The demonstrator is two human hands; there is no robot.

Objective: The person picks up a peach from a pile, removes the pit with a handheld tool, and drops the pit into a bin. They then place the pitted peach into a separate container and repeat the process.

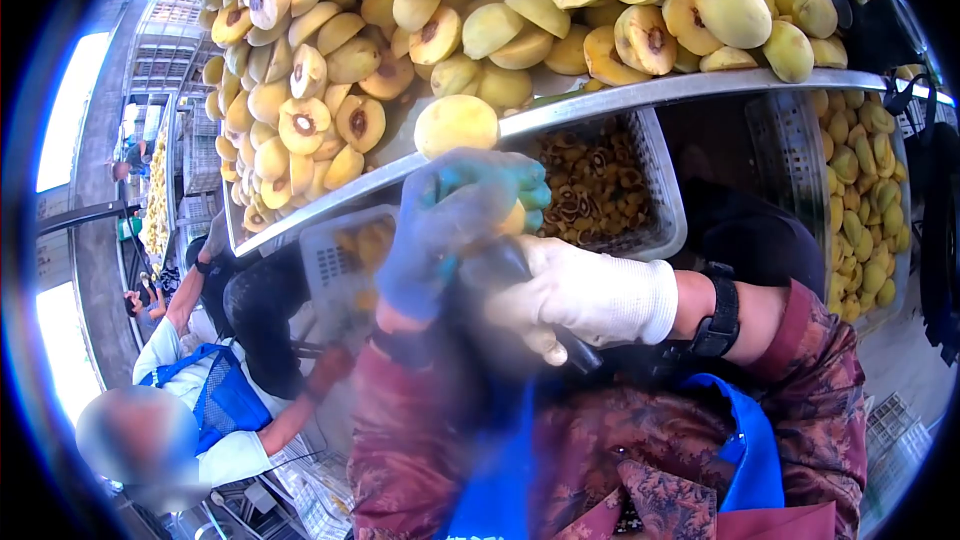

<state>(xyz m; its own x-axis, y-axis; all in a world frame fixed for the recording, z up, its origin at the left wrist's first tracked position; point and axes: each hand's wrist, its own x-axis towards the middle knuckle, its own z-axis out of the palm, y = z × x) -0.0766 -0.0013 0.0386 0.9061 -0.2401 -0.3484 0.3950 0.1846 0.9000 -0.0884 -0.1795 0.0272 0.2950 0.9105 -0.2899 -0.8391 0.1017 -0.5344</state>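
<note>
Close to the metal table edge, my left hand, in a blue-grey and green glove, has its fingers wrapped round a yellow fruit, of which only a small part shows. My right hand, in a white knitted glove, is closed on a dark handle just below and beside it. The tool's other end is blurred and partly hidden between the hands. Just beyond my left hand, a whole-looking yellow fruit rests at the table's rim.
Halved yellow fruits are heaped on the table. Under its edge stand a white crate of small brown-yellow pieces and a pale crate. Another crate of fruit is at the right. A co-worker in a blue apron sits at the left.
</note>
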